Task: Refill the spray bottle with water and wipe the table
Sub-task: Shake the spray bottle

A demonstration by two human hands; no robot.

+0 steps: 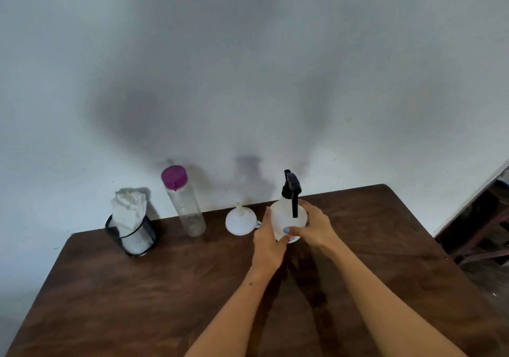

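Head view: a translucent white plastic spray bottle with a black trigger head (pixel 287 213) stands upright near the far edge of the dark brown wooden table (pixel 165 296), with both hands around its round body. The left hand (pixel 268 242) cups the near-left side low down, thumb lying up the bottle's flank; the right hand (pixel 312 226) wraps the right side, its painted thumb curled across the front. The trigger head is on, so the likely next step is unscrewing it, and that is where trouble could start: if the left hand's hold is too loose, the smooth body may spin with the cap or tip toward the white plastic funnel (pixel 241 220) lying upside down just to its left (apart from the hand, but only barely). A knocked funnel could roll off the back edge. The tall clear plastic bottle with a purple lid (pixel 183 202) stands further left, and a black mesh cup holding a white cloth (pixel 130 230) beyond that, both well clear of the hands.
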